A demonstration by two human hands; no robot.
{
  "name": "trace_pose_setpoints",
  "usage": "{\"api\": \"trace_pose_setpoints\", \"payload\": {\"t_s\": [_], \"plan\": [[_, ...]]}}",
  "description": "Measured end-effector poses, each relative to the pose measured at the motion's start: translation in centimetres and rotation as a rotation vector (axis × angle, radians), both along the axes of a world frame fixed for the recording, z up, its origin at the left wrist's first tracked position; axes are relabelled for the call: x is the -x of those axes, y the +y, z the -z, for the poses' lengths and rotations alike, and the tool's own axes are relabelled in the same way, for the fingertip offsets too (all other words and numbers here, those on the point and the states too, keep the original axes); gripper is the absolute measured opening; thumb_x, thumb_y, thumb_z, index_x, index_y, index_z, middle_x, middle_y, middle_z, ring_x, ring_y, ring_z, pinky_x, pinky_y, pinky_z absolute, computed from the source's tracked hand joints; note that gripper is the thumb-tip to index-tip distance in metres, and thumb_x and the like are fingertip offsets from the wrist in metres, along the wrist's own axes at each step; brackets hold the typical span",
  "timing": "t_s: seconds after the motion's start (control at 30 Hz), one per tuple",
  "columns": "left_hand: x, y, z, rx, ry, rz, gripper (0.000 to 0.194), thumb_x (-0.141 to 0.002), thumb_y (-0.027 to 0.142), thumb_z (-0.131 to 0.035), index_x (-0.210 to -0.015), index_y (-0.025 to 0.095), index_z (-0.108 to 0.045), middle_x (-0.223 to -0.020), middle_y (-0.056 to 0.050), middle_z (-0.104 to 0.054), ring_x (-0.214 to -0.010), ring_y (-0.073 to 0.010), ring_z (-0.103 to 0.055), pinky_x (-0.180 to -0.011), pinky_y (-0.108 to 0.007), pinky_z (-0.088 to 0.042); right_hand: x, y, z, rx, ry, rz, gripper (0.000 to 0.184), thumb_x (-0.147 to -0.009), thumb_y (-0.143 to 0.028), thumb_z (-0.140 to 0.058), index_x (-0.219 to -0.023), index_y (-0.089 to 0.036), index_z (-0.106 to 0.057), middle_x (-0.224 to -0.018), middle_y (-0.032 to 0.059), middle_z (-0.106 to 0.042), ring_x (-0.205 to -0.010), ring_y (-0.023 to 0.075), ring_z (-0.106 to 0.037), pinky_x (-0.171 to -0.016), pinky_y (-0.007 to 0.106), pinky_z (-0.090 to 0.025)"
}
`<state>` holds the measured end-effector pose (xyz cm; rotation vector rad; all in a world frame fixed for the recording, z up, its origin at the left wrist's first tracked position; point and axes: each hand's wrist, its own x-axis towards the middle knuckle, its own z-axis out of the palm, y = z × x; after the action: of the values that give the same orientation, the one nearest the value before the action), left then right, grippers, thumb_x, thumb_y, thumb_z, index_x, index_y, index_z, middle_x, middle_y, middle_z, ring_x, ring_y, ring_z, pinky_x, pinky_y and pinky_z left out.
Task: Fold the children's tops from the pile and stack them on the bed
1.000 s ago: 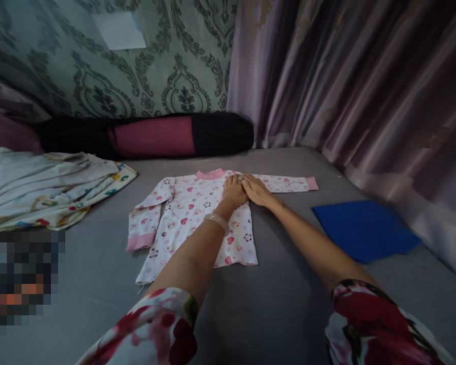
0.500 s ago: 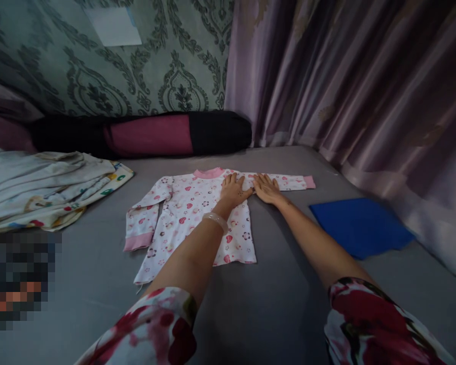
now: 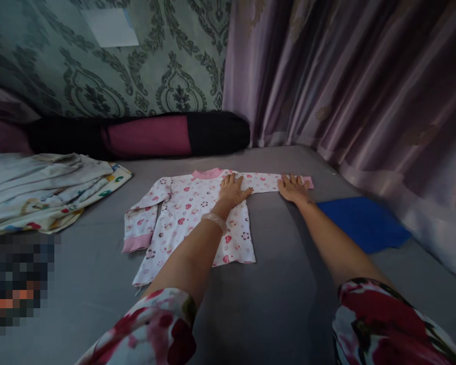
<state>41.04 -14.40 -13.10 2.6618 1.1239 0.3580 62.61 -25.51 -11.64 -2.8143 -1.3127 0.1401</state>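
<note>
A small white long-sleeved shirt [image 3: 190, 223] with pink collar, pink cuffs and a heart and flower print lies spread on a grey bed sheet [image 3: 277, 294]. My left hand [image 3: 233, 190] rests flat on the shirt near its right shoulder, fingers spread; a pale bangle [image 3: 215, 221] circles that wrist. Along the outstretched right sleeve, close to the cuff, my right hand [image 3: 293, 189] lies flat with its fingers extended. The left sleeve [image 3: 140, 223] bends down beside the shirt's body. My left forearm hides part of the shirt front.
A blue cloth [image 3: 365, 223] lies to the right, partly behind my right forearm. Crumpled patterned fabric [image 3: 41, 187] is heaped at the left. A long black and maroon bolster [image 3: 148, 136] runs along the wall, and purple curtains [image 3: 289, 76] hang at the right.
My right hand has slid right along the sleeve, from near the shoulder to near the cuff. My left hand has stayed on the shoulder.
</note>
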Motion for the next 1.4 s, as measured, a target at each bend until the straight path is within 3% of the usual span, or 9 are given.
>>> {"api": "trace_pose_setpoints", "payload": {"t_s": [0.17, 0.3, 0.4, 0.57, 0.7, 0.87, 1.1, 1.23, 1.4], "plan": [[-0.1, 0.2, -0.5, 0.042, -0.009, 0.007, 0.075, -0.086, 0.07, -0.038, -0.143, 0.023, -0.041, -0.156, -0.012, -0.03, -0.143, -0.0325, -0.024, -0.116, -0.046, -0.02, -1.0, -0.4, 0.2, -0.055, -0.029, 0.029, 0.063, -0.098, -0.045, -0.012, -0.15, -0.016, -0.034, -0.155, 0.0189, -0.03, -0.143, 0.0342, -0.023, -0.112, 0.064, -0.015], [0.9, 0.6, -1.7, 0.185, -0.038, 0.041, 0.075, -0.089, 0.067, -0.034, -0.145, 0.018, -0.035, -0.155, -0.014, -0.032, -0.143, -0.0269, -0.028, -0.115, -0.038, -0.023, 0.6, 0.5, -1.2, -0.014, -0.052, 0.041, 0.057, -0.097, -0.038, -0.023, -0.143, -0.012, -0.045, -0.149, 0.0221, -0.038, -0.14, 0.0369, -0.031, -0.11, 0.064, -0.019], [2.8, -0.2, -2.8, 0.21, 0.008, 0.103, 0.066, -0.091, 0.055, -0.043, -0.142, 0.014, -0.038, -0.151, -0.016, -0.037, -0.14, -0.0253, -0.035, -0.112, -0.034, -0.03, 4.4, 2.1, -2.1, -0.07, -0.092, -0.176, 0.055, -0.096, -0.034, -0.028, -0.144, -0.01, -0.041, -0.152, 0.0189, -0.035, -0.144, 0.0325, -0.025, -0.115, 0.058, -0.011], [7.5, -5.4, -4.9, 0.156, 0.219, 0.188, 0.047, -0.088, 0.04, -0.053, -0.128, 0.016, -0.049, -0.139, -0.015, -0.046, -0.128, -0.0283, -0.046, -0.104, -0.039, -0.04, 12.4, 6.6, -1.7, -0.102, 0.054, -0.509, 0.056, -0.099, -0.037, -0.023, -0.149, -0.015, -0.032, -0.157, 0.0117, -0.029, -0.146, 0.0252, -0.021, -0.118, 0.048, -0.013], [10.5, -11.2, -6.8, 0.167, 0.308, 0.175, 0.045, -0.09, 0.037, -0.05, -0.127, 0.013, -0.047, -0.136, -0.017, -0.046, -0.128, -0.03, -0.043, -0.103, -0.043, -0.04, 15.2, 9.8, -0.4, -0.057, 0.117, -0.477, 0.061, -0.099, -0.043, -0.02, -0.151, -0.011, -0.027, -0.159, 0.0131, -0.022, -0.147, 0.0255, -0.017, -0.118, 0.047, -0.015], [12.1, -16.5, -8.2, 0.203, 0.27, 0.27, 0.037, -0.09, 0.042, -0.053, -0.115, 0.016, -0.054, -0.126, -0.014, -0.053, -0.118, -0.0283, -0.049, -0.096, -0.041, -0.044, 15.0, 11.1, 0.9, -0.122, 0.042, -0.458, 0.064, -0.099, -0.044, -0.019, -0.151, -0.006, -0.026, -0.159, 0.0149, -0.022, -0.147, 0.0269, -0.015, -0.118, 0.047, -0.012], [10.4, -19.4, -7.3, 0.207, 0.276, 0.171, 0.024, -0.092, 0.028, -0.05, -0.106, 0.013, -0.063, -0.109, -0.017, -0.06, -0.107, -0.0303, -0.054, -0.09, -0.042, -0.044, 15.2, 10.6, 1.0, -0.166, 0.039, -0.462, 0.065, -0.098, -0.045, -0.018, -0.15, -0.006, -0.028, -0.158, 0.0143, -0.025, -0.146, 0.0264, -0.018, -0.118, 0.047, -0.013], [9.3, -20.3, -6.3, 0.231, 0.288, 0.083, 0.026, -0.092, 0.014, -0.043, -0.108, 0.01, -0.063, -0.102, -0.019, -0.06, -0.102, -0.0284, -0.058, -0.083, -0.038, -0.046, 15.2, 10.6, 1.0, -0.182, 0.038, -0.46, 0.065, -0.098, -0.045, -0.017, -0.15, -0.007, -0.029, -0.158, 0.0143, -0.026, -0.145, 0.0266, -0.02, -0.117, 0.047, -0.013], [8.7, -20.6, -5.9, 0.209, 0.246, 0.067, 0.028, -0.09, 0.01, -0.04, -0.104, 0.008, -0.064, -0.099, -0.021, -0.061, -0.097, -0.0285, -0.059, -0.075, -0.037, -0.05, 15.0, 11.0, 1.2, -0.165, 0.028, -0.465, 0.066, -0.097, -0.045, -0.017, -0.149, -0.006, -0.029, -0.158, 0.0153, -0.026, -0.145, 0.0276, -0.019, -0.117, 0.048, -0.015]]}}
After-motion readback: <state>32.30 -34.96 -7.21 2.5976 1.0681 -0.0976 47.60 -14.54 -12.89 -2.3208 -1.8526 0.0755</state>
